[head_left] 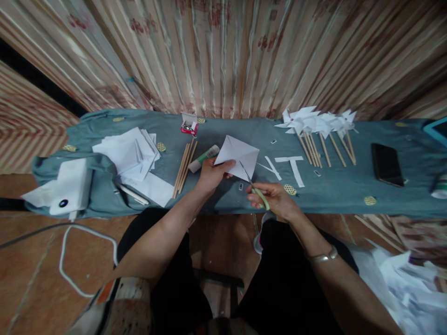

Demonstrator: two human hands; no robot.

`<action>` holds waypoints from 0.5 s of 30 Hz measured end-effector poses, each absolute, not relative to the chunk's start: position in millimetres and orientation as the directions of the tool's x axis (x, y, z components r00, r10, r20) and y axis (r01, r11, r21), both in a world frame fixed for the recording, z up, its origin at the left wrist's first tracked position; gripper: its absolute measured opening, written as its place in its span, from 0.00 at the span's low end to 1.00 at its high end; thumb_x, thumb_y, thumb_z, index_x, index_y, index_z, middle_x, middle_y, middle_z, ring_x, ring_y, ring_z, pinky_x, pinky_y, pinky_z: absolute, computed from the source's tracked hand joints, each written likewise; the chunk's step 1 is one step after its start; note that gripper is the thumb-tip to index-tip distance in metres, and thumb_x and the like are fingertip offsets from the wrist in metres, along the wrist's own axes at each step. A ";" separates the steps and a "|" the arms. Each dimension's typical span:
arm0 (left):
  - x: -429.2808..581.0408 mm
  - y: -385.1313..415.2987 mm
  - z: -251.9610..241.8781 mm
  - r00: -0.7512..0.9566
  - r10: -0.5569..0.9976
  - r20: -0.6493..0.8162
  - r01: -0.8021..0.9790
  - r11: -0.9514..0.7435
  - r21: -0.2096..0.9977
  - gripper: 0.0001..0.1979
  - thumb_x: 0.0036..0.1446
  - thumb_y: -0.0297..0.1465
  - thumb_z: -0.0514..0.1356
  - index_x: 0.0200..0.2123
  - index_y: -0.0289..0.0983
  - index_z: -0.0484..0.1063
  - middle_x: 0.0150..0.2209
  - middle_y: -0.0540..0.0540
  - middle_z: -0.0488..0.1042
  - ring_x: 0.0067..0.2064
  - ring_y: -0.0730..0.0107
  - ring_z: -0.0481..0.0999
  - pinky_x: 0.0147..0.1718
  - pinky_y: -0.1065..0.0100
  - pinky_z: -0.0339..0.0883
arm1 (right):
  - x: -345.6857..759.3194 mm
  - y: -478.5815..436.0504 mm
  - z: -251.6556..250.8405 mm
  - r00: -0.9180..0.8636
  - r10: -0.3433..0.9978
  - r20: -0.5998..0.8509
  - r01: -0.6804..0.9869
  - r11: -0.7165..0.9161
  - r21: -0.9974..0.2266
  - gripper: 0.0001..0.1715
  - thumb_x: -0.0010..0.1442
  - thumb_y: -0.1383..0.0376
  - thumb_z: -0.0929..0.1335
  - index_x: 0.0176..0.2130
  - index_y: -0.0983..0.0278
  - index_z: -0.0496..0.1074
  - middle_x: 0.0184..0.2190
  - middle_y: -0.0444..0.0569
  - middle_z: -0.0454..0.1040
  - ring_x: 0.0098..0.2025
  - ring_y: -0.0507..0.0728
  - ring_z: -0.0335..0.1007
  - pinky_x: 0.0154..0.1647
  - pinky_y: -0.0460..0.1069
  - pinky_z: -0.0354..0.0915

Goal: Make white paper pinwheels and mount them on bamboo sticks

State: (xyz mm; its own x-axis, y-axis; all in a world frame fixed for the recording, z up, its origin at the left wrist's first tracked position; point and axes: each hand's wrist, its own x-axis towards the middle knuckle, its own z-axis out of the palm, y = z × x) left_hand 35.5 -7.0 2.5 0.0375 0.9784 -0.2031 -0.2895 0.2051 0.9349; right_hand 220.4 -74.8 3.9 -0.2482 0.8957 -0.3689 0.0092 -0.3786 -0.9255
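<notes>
A white paper square (238,151) with crease lines is pinched at its left corner by my left hand (213,173), thumb on top. My right hand (269,197) grips scissors (260,197) with light green handles. Their blades lie over the paper's lower right part; whether they are cutting cannot be made out. Just left of the paper, a glue stick (203,158) lies partly behind my left hand. Several wooden sticks (182,170) rest beside it. White paper strips (295,168) are on the cloth to the right of the paper.
Finished paper pinwheels (314,122) on sticks lie at the back right, near a dark phone (387,164). On the left are stacked papers (127,151), a pen (132,194) and a white cabled device (71,186). A small red box (189,125) stands at the back.
</notes>
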 end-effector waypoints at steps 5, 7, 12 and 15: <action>32.2 -4.9 1.6 0.029 0.982 -0.187 -0.309 0.187 0.932 0.11 0.38 0.32 0.72 0.22 0.34 0.73 0.21 0.50 0.72 0.21 0.75 0.67 0.20 0.72 0.62 | 219.8 -74.5 6.2 -0.277 0.876 -0.395 0.028 -0.404 -0.915 0.24 0.36 0.54 0.82 0.32 0.62 0.79 0.21 0.40 0.74 0.22 0.48 0.69 0.23 0.44 0.67; 30.0 -3.2 2.3 0.020 0.983 -0.180 -0.319 0.177 0.931 0.13 0.37 0.33 0.72 0.24 0.34 0.74 0.22 0.50 0.74 0.22 0.74 0.68 0.20 0.72 0.62 | 222.2 -74.5 7.3 -0.303 0.867 -0.396 0.046 -0.401 -0.915 0.24 0.38 0.53 0.82 0.32 0.63 0.78 0.21 0.40 0.75 0.23 0.48 0.69 0.24 0.44 0.66; 23.5 0.1 7.5 -0.046 0.979 -0.197 -0.339 0.170 0.925 0.14 0.34 0.33 0.73 0.25 0.34 0.75 0.25 0.49 0.75 0.24 0.74 0.70 0.20 0.73 0.63 | 235.4 -75.1 11.5 -0.330 0.847 -0.416 0.109 -0.404 -0.908 0.27 0.40 0.48 0.81 0.33 0.64 0.78 0.22 0.42 0.75 0.23 0.48 0.68 0.24 0.45 0.65; 20.1 0.4 10.5 -0.046 0.979 -0.198 -0.327 0.173 0.929 0.16 0.33 0.34 0.73 0.27 0.34 0.76 0.26 0.49 0.76 0.25 0.73 0.71 0.21 0.72 0.65 | 242.6 -75.4 16.0 -0.324 0.841 -0.433 0.155 -0.405 -0.901 0.31 0.39 0.44 0.80 0.33 0.64 0.78 0.22 0.43 0.76 0.22 0.48 0.67 0.24 0.45 0.64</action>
